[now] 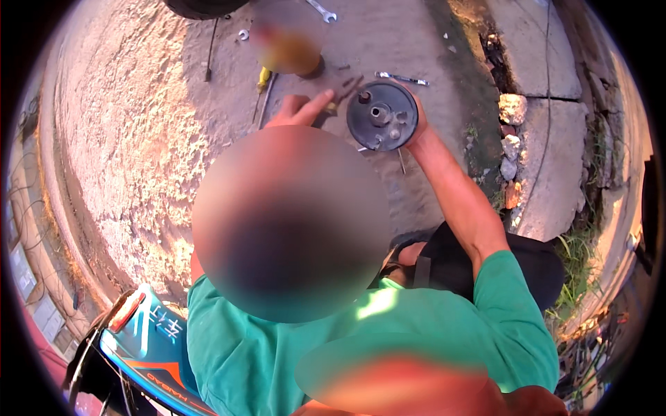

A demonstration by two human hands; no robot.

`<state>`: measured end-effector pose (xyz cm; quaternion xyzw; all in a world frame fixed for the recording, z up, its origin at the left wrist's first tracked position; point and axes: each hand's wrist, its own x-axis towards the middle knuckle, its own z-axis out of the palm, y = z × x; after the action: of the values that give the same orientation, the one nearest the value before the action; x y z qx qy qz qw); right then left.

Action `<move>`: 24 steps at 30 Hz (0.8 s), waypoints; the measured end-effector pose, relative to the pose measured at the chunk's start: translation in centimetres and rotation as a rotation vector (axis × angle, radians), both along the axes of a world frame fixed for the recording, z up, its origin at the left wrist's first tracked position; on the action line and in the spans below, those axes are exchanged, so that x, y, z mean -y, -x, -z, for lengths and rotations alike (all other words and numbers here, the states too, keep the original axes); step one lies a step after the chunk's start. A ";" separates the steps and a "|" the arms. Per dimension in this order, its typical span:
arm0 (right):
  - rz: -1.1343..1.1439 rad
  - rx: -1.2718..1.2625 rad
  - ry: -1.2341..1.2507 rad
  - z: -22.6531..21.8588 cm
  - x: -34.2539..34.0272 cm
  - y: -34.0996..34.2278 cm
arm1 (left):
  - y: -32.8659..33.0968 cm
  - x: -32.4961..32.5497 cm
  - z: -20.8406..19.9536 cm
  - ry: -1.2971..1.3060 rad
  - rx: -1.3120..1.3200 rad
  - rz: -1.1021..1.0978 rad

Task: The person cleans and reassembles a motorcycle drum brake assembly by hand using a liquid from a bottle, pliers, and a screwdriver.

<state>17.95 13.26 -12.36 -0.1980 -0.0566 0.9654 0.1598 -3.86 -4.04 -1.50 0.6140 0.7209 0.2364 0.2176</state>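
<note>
My right hand [418, 116] grips the right edge of a round dark metal drum-like part [368, 130]. Its upturned face has a central hollow boss and several smaller raised fittings. Left of the part, my left hand [302, 111] reaches over the ground, index finger stretched out and fingers apart. A small yellowish piece [331, 107] lies by those fingertips; whether they touch it is unclear. A large blurred patch hides the left wrist and forearm. Beyond the left hand is a yellow-handled screwdriver [263, 78]. A slim pen-like item [402, 78] lies just past the drum-like part.
A blurred yellowish container [295, 54] stands farther off, near an open-ended wrench [322, 10] and a smaller wrench end [243, 34]. Part of a black tyre [205, 5] shows at the top. Stones [513, 109] edge a concrete slab at right. A teal vehicle panel [149, 340] is lower left.
</note>
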 end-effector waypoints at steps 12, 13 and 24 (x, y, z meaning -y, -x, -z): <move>-0.001 0.032 0.022 0.5 0.3 0.2 | -0.4 0.3 0.5 0.114 0.105 0.038; 0.050 -0.041 0.040 0.9 1.2 -0.2 | -0.6 0.4 0.1 0.071 0.139 0.016; -0.108 0.198 -0.106 1.1 -2.5 0.6 | 0.4 4.9 8.5 0.148 0.032 0.037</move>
<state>17.33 15.72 -13.47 -0.2804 -0.1339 0.9439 0.1117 -4.24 -8.91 -10.03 0.6053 0.7216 0.1881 0.2784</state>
